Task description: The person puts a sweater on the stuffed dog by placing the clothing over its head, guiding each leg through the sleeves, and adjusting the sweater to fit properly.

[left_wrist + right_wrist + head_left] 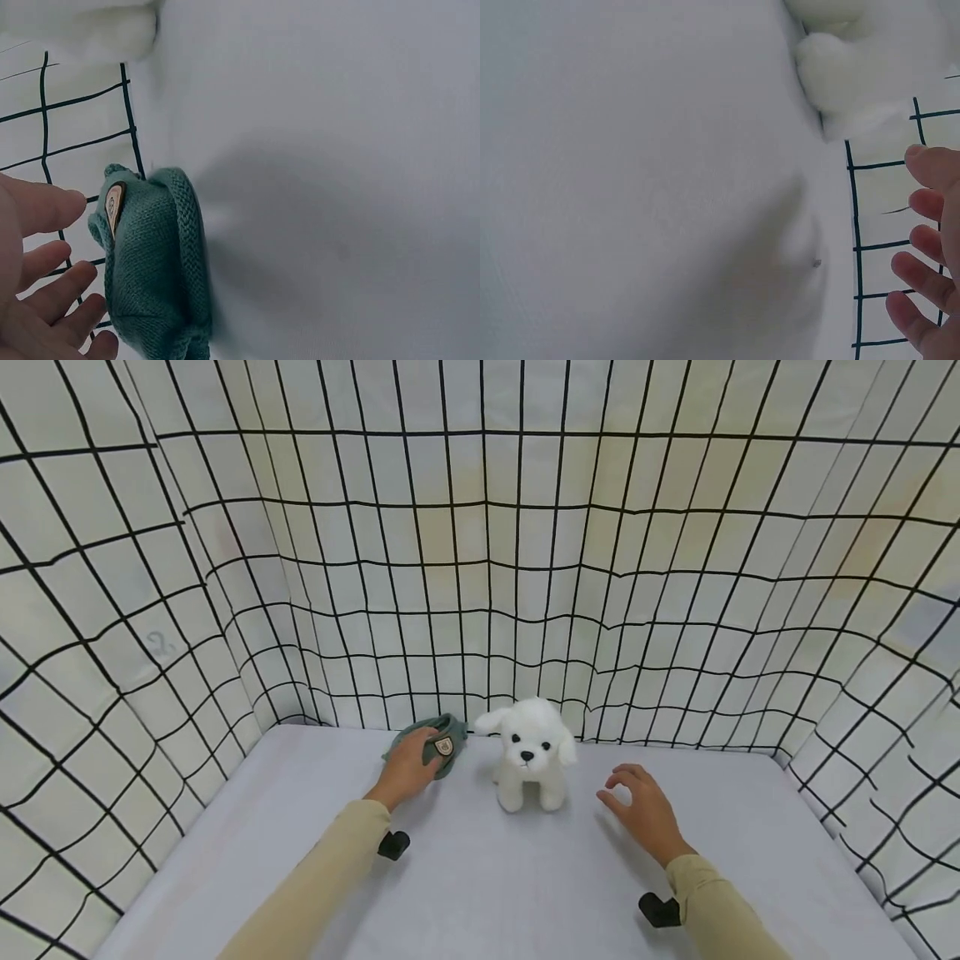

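A small green knitted garment point(447, 745) with a shield-shaped patch lies near the back of the table. Over its left part is my left hand point(408, 768); in the left wrist view the fingers point(71, 289) are spread beside the knit point(150, 262) and are not curled round it. Whether they touch it I cannot tell. To the right of the garment, a white plush dog point(528, 756) stands upright, facing me. My right hand point(645, 810) hovers to the dog's right, fingers loosely bent, holding nothing. The right wrist view shows its fingers point(922, 281) apart from the dog's paw point(829, 71).
A white-covered table point(480, 893) carries everything. Black grid netting point(487, 564) over pale walls encloses its back and both sides; the garment and the dog are close to the back netting. Black wrist devices point(660, 910) sit at both cuffs.
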`<state>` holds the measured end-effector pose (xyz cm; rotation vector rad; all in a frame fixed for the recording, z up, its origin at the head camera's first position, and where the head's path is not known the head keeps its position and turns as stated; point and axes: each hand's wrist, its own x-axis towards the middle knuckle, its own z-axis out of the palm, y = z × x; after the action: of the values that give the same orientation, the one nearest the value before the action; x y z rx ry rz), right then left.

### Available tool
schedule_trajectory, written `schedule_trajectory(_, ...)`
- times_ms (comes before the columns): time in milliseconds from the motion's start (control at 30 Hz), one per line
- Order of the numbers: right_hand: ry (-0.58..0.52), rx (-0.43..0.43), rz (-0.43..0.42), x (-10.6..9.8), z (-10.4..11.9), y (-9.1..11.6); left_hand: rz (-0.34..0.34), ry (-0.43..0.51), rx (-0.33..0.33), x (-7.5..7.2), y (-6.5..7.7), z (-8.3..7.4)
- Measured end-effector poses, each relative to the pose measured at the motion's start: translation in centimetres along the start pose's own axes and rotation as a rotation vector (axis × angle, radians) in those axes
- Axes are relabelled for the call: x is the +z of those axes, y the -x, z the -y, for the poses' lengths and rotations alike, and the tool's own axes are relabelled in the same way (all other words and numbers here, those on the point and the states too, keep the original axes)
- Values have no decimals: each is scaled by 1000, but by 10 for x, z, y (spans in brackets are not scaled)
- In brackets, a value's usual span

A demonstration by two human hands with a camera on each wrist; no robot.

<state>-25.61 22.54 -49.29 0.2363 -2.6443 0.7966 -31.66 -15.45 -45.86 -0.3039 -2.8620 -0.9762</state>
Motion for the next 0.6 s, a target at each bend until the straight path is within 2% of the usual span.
schedule_trajectory(167,-35,4,46,3,4,1,1,-72,7,-1,-1,5)
schedule_trajectory(433,-75,-6,27,3,17,1,-9,-129,11,-2,-1,10)
schedule_trajectory(600,-77,4,51,4,21,3,27,-165,-31,0,-3,10)
